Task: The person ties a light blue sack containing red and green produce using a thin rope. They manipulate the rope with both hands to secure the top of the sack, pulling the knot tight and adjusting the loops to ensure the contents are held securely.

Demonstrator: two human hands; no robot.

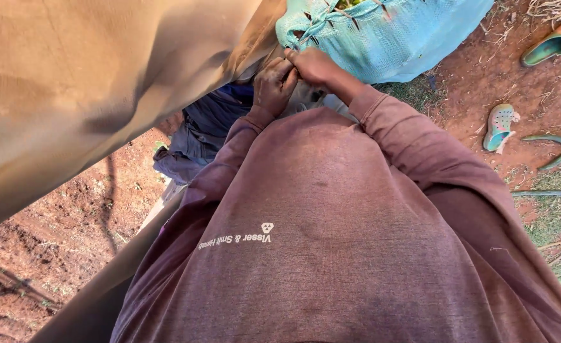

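Both hands meet at the mouth of the turquoise woven sack (pixel 388 38), beside the big tan sack (pixel 102 82) — probably to keep its edge tight. The left hand (pixel 274 86) is curled, fingers clenched on the sack edge. The right hand (pixel 315 67) pinches the same edge. Both elbows bend, forearms raised in maroon sleeves. Green clogs (pixel 500 127) lie on the red soil (pixel 52 241).

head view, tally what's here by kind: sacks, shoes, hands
Sacks: 2 – tan fabric sack, turquoise woven sack
Green perforated plastic clogs: 2 – on the red soil, at the top edge
Hands: 2 – left hand, right hand, both at the laced mouth of the turquoise sack
Total: 6
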